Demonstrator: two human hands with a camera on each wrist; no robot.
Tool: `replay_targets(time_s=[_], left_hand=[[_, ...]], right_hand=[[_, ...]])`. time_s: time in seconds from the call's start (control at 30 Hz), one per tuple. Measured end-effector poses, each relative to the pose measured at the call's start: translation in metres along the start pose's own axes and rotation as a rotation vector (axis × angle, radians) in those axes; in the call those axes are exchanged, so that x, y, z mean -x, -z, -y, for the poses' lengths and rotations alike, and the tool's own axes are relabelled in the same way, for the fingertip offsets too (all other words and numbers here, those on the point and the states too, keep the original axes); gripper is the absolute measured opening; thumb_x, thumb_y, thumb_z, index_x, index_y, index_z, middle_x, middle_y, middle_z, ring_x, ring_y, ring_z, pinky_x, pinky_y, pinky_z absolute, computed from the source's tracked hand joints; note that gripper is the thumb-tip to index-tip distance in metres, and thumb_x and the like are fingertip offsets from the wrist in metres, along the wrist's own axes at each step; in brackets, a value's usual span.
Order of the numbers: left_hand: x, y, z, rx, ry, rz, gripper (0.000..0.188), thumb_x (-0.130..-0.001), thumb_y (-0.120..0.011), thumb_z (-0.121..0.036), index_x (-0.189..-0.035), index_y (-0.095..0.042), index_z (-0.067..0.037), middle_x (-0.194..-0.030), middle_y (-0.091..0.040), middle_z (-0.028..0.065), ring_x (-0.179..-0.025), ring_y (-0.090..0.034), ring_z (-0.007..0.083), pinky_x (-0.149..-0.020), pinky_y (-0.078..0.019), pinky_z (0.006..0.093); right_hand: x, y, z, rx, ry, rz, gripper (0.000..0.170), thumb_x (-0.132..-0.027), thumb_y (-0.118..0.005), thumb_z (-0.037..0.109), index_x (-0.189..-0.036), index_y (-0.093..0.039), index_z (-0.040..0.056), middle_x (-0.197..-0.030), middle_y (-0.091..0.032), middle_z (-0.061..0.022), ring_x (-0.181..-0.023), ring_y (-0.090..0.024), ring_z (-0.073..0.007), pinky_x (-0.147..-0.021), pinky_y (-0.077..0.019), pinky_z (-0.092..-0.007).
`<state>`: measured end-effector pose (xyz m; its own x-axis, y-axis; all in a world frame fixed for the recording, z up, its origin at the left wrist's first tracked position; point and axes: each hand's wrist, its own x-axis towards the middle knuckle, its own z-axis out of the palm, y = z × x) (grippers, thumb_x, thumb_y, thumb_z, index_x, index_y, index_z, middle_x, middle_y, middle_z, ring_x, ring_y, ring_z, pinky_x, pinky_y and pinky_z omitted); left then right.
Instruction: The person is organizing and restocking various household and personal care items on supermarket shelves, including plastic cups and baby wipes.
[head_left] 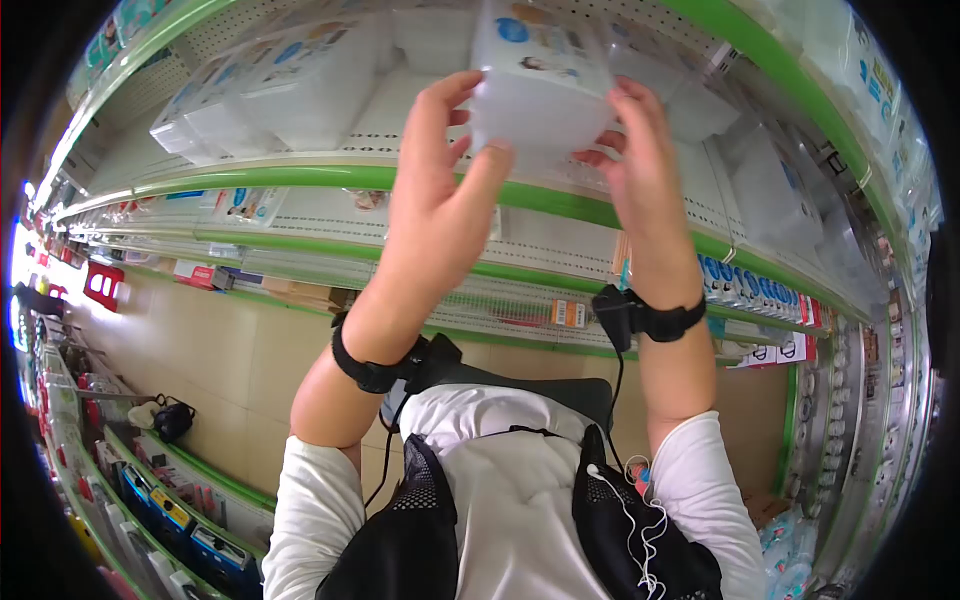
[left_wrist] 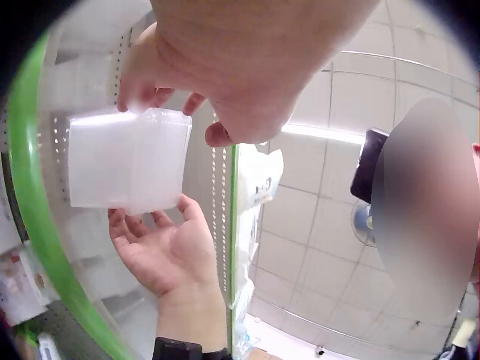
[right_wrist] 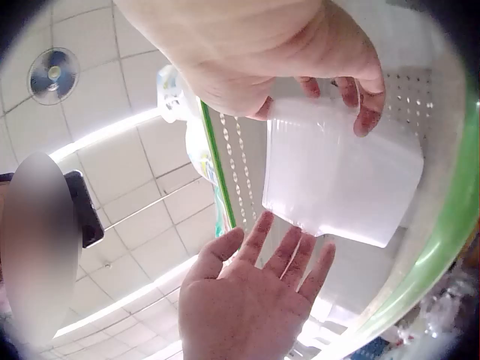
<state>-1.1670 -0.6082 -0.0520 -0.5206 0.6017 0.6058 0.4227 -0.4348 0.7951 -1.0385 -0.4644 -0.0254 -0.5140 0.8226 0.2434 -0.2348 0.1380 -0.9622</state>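
Observation:
A translucent plastic storage box (head_left: 540, 105) with a printed label on top stands at the front of a shelf, between my two hands. At its left side is my left hand (head_left: 440, 195), the fingertips along the side and the thumb by the lower front edge. My right hand (head_left: 645, 170) is opposite, fingertips at the right side. In the right wrist view the left hand (right_wrist: 247, 307) shows its palm, fingers fairly straight, tips right at the box's edge. The left wrist view has the right hand (left_wrist: 172, 251) with slightly bent fingers at the box (left_wrist: 131, 161).
Similar boxes (head_left: 300, 85) line the shelf on the left, and more boxes (head_left: 770, 190) stand at the right. A green shelf edge (head_left: 330, 177) runs below the hands. Lower shelves carry packaged goods. Wrist cameras (head_left: 625, 315) with cables are on both arms.

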Motion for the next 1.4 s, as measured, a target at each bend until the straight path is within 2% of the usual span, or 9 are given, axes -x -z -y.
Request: replay_targets(time_s=[0.17, 0.7, 0.77, 0.83, 0.97, 1.1, 1.2, 1.27, 1.4], left_hand=[[0.008, -0.089, 0.006, -0.101, -0.193, 0.116, 0.057, -0.086, -0.063, -0.011, -0.138, -0.045, 0.001, -0.122, -0.055, 0.0257, -0.111, -0.057, 0.0402, -0.096, -0.0484, 0.0471], [-0.008, -0.205, 0.002, 0.135, 0.068, 0.486, 0.06, -0.09, -0.063, -0.015, -0.145, -0.043, -0.005, -0.139, -0.055, 0.02, -0.127, -0.057, 0.0327, -0.098, -0.0493, 0.0431], [-0.016, -0.188, -0.003, 0.128, 0.089, 0.501, 0.059, -0.09, -0.063, -0.015, -0.144, -0.044, -0.006, -0.14, -0.055, 0.0181, -0.127, -0.056, 0.0305, -0.099, -0.049, 0.0427], [-0.028, -0.152, -0.003, 0.076, 0.124, 0.447, 0.057, -0.089, -0.063, -0.011, -0.143, -0.046, -0.006, -0.141, -0.055, 0.0148, -0.127, -0.055, 0.0271, -0.099, -0.0485, 0.0406], [-0.07, -0.064, 0.036, -0.007, 0.07, 0.002, 0.055, -0.085, -0.061, -0.006, -0.139, -0.049, -0.004, -0.137, -0.054, 0.0145, -0.124, -0.053, 0.0269, -0.1, -0.0464, 0.038], [-0.125, 0.02, 0.06, -0.095, 0.13, -0.232, 0.064, -0.082, -0.065, -0.014, -0.141, -0.047, 0.0, -0.14, -0.049, 0.0212, -0.125, -0.051, 0.0308, -0.104, -0.0433, 0.0397], [-0.148, 0.051, 0.069, 0.088, 0.536, -0.259, 0.082, -0.083, -0.068, -0.029, -0.155, -0.035, -0.008, -0.156, -0.04, 0.0106, -0.135, -0.041, 0.0264, -0.111, -0.0331, 0.043], [-0.154, 0.048, 0.076, 0.055, 0.558, -0.243, 0.085, -0.083, -0.068, -0.031, -0.157, -0.031, -0.008, -0.158, -0.037, 0.0114, -0.139, -0.038, 0.0276, -0.113, -0.0311, 0.0437], [-0.161, 0.049, 0.1, 0.05, 0.644, -0.197, 0.089, -0.087, -0.066, -0.035, -0.161, -0.025, -0.008, -0.163, -0.031, 0.0134, -0.149, -0.029, 0.0296, -0.12, -0.0228, 0.0436]], right_hand=[[0.019, 0.101, 0.012, 0.084, 0.12, -0.181, 0.049, -0.098, -0.06, 0.038, -0.136, -0.052, 0.007, -0.112, -0.06, -0.0057, -0.094, -0.056, -0.0172, -0.077, -0.0524, -0.0348], [0.011, 0.247, 0.037, 0.251, -0.111, -0.448, 0.052, -0.104, -0.055, 0.039, -0.142, -0.052, 0.0043, -0.129, -0.059, -0.0123, -0.114, -0.058, -0.0242, -0.087, -0.0526, -0.0376], [0.024, 0.235, 0.046, 0.301, -0.128, -0.457, 0.055, -0.104, -0.056, 0.038, -0.144, -0.049, 0.0021, -0.132, -0.059, -0.0154, -0.12, -0.058, -0.0271, -0.096, -0.051, -0.0403], [0.045, 0.213, 0.052, 0.477, 0.204, -0.557, 0.048, -0.103, -0.056, 0.028, -0.144, -0.05, 0.0019, -0.135, -0.058, -0.016, -0.125, -0.056, -0.0272, -0.106, -0.0436, -0.0398], [0.062, 0.134, 0.068, 0.457, 0.493, -0.433, 0.042, -0.097, -0.058, 0.011, -0.138, -0.051, 0.0014, -0.133, -0.059, -0.0155, -0.126, -0.056, -0.0268, -0.11, -0.0414, -0.0394], [-0.001, 0.035, 0.046, 0.153, 0.192, 0.028, 0.049, -0.091, -0.062, 0.008, -0.138, -0.05, 0.0034, -0.133, -0.059, -0.0147, -0.109, -0.061, -0.0208, -0.096, -0.0489, -0.0343], [-0.073, -0.017, -0.004, 0.1, 0.064, 0.155, 0.06, -0.089, -0.065, 0.015, -0.146, -0.047, 0.0081, -0.138, -0.057, -0.0157, -0.095, -0.06, -0.0171, -0.083, -0.0505, -0.0305], [-0.106, -0.05, -0.024, 0.097, -0.069, 0.164, 0.065, -0.093, -0.061, 0.014, -0.154, -0.038, 0.01, -0.144, -0.05, -0.0175, -0.124, -0.057, -0.0262, -0.102, -0.0475, -0.0397], [-0.154, -0.084, -0.079, 0.211, -0.062, 0.207, 0.075, -0.091, -0.066, 0.022, -0.157, -0.032, 0.0066, -0.149, -0.044, -0.0183, -0.124, -0.055, -0.0264, -0.101, -0.0465, -0.0387]])
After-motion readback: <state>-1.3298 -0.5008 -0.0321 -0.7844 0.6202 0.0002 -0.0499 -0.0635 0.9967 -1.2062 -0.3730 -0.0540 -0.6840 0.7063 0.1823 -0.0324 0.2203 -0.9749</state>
